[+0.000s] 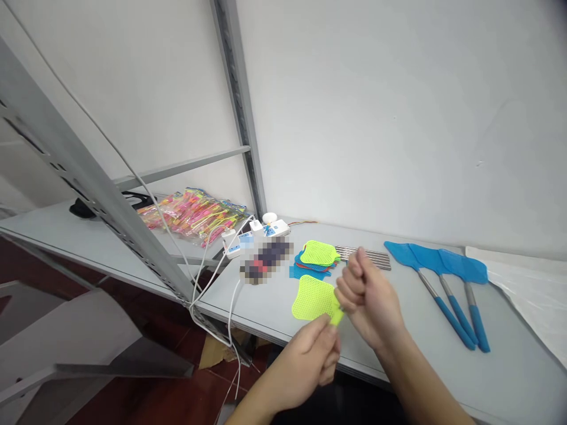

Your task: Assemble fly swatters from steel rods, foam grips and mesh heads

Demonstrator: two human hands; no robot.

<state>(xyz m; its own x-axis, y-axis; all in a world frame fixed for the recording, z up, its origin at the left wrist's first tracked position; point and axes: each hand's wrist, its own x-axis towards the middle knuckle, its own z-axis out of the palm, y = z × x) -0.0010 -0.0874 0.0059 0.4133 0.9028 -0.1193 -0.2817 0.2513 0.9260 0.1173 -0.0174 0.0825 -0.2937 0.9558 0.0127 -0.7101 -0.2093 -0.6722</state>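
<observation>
Pinching the neck of a yellow-green mesh swatter head between thumb and fingertips, my left hand is holding it low over the front edge of the grey table. My right hand is curling closed into a loose fist just right of that mesh, knuckles touching its right edge; I cannot tell whether those fingers are gripping a thin part or nothing at all.

Beyond my right fingertips, a row of thin metal rods is lying flat on the table. Just left of the rods, and past the mesh I am holding, a small stack of swatter heads is sitting, yellow-green on top with red and blue beneath. Well right of my right hand, three finished blue swatters are lying side by side, handles pointing toward me. Far left of my left fingers, a white power strip and a bag of colourful packets are resting near the shelf post.
</observation>
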